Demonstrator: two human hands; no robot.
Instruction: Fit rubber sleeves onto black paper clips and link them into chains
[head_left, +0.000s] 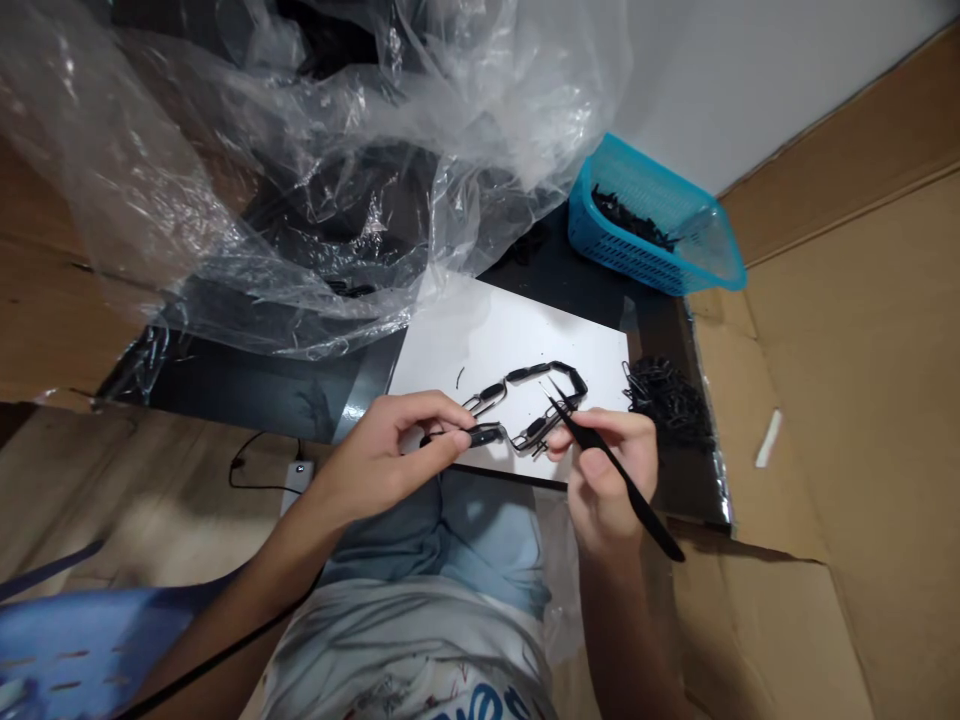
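Observation:
Between my hands lies a black linked chain (529, 374), made of wire loops and dark oblong pieces, curving over a white board (439, 340). My left hand (409, 445) pinches one end of it between thumb and fingers. In my right hand (611, 470) are black tweezers (630, 490), held like a pen with the slim tips pointing up and left, slightly apart. Those tips are over the right part of the chain; whether they touch it I cannot tell. Some right fingers are close to the chain's lower right links and partly hidden.
A heap of black wire links (667, 400) lies right of the board. Behind it stands a blue plastic basket (652, 260) with black pieces inside. Clear plastic sheeting (360, 200) covers the back left. Cardboard (862, 380) borders the right, and a blue chair (90, 640) is lower left.

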